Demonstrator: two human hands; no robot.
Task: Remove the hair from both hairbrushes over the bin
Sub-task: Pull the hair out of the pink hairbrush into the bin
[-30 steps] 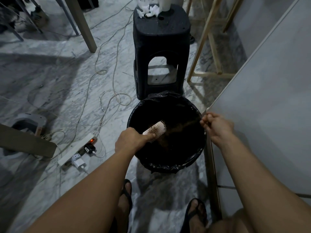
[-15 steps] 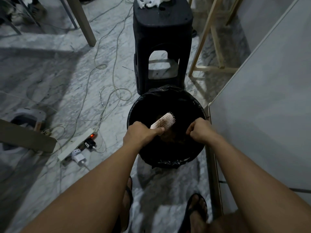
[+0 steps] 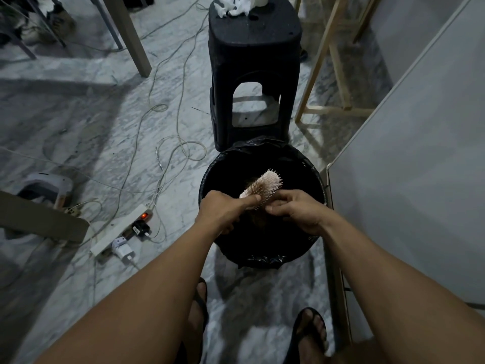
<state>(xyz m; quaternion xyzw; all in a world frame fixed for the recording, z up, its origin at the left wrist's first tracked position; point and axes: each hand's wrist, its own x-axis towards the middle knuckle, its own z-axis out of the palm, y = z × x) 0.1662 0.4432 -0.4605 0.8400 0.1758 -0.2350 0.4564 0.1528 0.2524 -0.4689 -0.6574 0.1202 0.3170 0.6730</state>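
Observation:
A pale hairbrush (image 3: 263,185) with brown hair tangled in its bristles hangs over the round black bin (image 3: 313,232), which has a black liner. My left hand (image 3: 225,211) grips the brush by its handle, thumb lying along the handle. My right hand (image 3: 296,210) is just right of the brush, its fingertips at the bristles near the handle end. A dark clump of hair (image 3: 258,218) shows below the brush between my hands. Only one hairbrush is in view.
A black plastic stool (image 3: 253,74) stands right behind the bin, with crumpled white tissue (image 3: 232,6) on top. A white cabinet side (image 3: 420,166) rises on the right. A power strip (image 3: 120,229) and loose cables lie on the marble floor at left. My sandalled feet are below.
My right hand, which was drawing hair out to the right, came back to the brush and now touches its bristles. The left hand raised the brush a little over the bin.

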